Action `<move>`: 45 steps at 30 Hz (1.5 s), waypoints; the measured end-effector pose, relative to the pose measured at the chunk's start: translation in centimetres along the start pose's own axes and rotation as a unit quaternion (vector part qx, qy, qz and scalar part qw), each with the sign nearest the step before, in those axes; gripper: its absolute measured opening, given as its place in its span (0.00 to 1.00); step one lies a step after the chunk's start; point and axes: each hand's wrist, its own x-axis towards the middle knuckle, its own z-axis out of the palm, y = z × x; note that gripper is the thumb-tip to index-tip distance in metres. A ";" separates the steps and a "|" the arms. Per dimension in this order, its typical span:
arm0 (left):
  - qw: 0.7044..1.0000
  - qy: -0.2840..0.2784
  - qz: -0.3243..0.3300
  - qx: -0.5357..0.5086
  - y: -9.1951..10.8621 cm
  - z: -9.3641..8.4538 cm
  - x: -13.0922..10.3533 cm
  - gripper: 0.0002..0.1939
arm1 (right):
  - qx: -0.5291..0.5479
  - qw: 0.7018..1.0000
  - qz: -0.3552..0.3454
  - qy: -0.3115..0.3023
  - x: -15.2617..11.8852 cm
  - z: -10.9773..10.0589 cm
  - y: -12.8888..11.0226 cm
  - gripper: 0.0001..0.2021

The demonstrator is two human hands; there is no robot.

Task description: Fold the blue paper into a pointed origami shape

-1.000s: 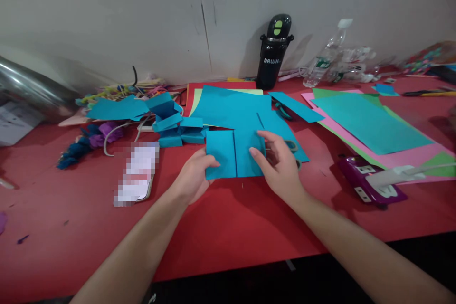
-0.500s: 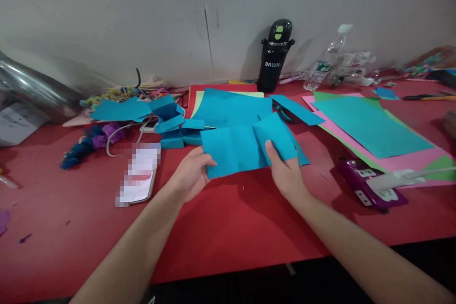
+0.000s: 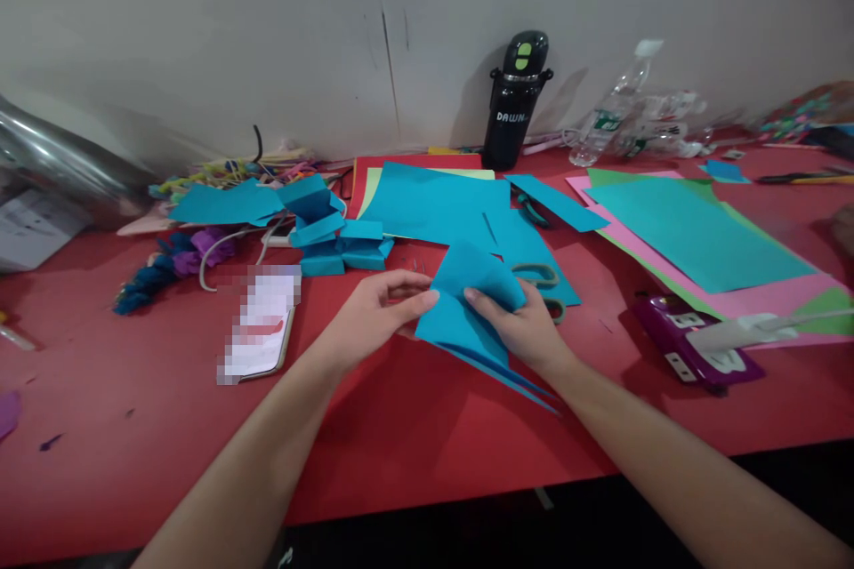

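One folded blue sheet [image 3: 460, 316] — held by two hands over one red worktop [image 3: 414, 453].
I see the left hand [image 3: 377, 316] pinching the sheet's left side between thumb and fingers; the right hand [image 3: 530, 324] lays its thumb on top, its fingers mostly hidden. The sheet tilts between one phone [image 3: 263, 324] at left and one purple power socket [image 3: 657, 333] at right. One pair of scissors [image 3: 555, 276] shows two handle loops just beyond the right hand — and farther back stands one black flask [image 3: 508, 129].
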 end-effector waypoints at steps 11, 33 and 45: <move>0.985 -0.016 0.098 0.138 -0.4 -1.1 0.4 0.12 | -0.048 0.995 -0.084 -0.003 0.2 -0.8 -0.8 0.17; 0.988 -0.112 0.051 0.092 -0.7 -3.0 0.5 0.13 | -0.059 0.990 -0.090 -0.092 1.0 -1.6 0.5 0.14; 0.975 -0.175 0.032 0.130 1.4 -3.1 -0.1 0.11 | -0.026 0.969 -0.152 -0.196 0.9 -1.8 -0.3 0.18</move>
